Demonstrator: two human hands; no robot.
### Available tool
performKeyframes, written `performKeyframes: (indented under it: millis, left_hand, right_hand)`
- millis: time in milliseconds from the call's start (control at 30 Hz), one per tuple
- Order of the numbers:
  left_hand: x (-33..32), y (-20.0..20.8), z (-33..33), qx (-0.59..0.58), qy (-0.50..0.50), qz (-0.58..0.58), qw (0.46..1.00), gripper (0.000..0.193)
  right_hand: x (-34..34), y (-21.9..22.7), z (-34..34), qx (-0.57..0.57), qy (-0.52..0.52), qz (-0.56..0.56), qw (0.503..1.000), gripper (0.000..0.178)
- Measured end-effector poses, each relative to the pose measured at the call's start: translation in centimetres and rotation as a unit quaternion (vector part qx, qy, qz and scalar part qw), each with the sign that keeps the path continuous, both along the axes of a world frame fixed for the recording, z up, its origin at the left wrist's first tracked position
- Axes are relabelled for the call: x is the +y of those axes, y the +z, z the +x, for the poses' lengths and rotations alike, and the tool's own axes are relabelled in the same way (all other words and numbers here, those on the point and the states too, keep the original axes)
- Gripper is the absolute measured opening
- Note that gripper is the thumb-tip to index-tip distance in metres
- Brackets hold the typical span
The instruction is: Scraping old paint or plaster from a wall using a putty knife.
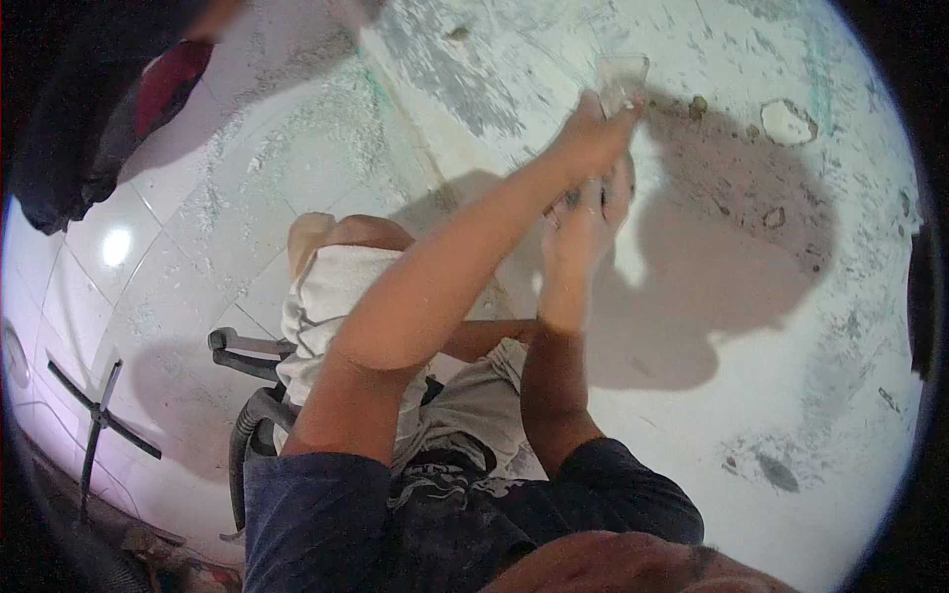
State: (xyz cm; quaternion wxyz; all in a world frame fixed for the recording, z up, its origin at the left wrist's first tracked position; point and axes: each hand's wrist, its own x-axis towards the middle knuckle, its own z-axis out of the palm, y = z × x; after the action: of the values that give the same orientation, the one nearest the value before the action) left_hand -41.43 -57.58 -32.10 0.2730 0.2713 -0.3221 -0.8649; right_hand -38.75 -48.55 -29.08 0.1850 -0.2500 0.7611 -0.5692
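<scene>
Both my hands are closed on one scraper (623,74) whose pale, flat blade rests against a patchy white surface (672,316). My left hand (599,128) grips it higher up, close to the blade. Just below, my right hand (583,222) is wrapped round the lower part, and a strip of the handle shows between its fingers. Most of the handle is hidden by my hands. Around the blade the surface has grey scuffed patches, small holes and a larger pale chipped spot (788,122). My arms and hands throw a wide shadow to the right.
White tiles (178,287) on the left carry scattered pale flakes (267,148). A black tripod stand (99,415) is at the lower left. Beside my leg lie a black ribbed hose (240,445) and a grey-black bar (247,351). Dark and red cloth (173,89) hangs at the upper left.
</scene>
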Motion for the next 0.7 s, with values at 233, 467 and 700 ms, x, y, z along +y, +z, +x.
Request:
performKeyframes:
  millis: [233,467,700]
  left_hand:
    - [0.7,0.6,-0.6,0.029,-0.030,0.033,0.999,0.079]
    - [-0.9,0.5,-0.1,0.047,-0.004,0.034,0.998,0.062]
    - [-1.2,2.8,0.6,0.045,-0.048,0.100,0.993,0.080]
  right_hand:
    - [1.3,-1.1,-3.3,0.175,0.048,0.097,0.979,0.032]
    - [1.6,-0.1,-3.3,-0.072,-0.028,0.006,0.997,0.043]
    - [2.5,1.4,-3.5,-0.038,-0.061,0.009,0.997,0.042]
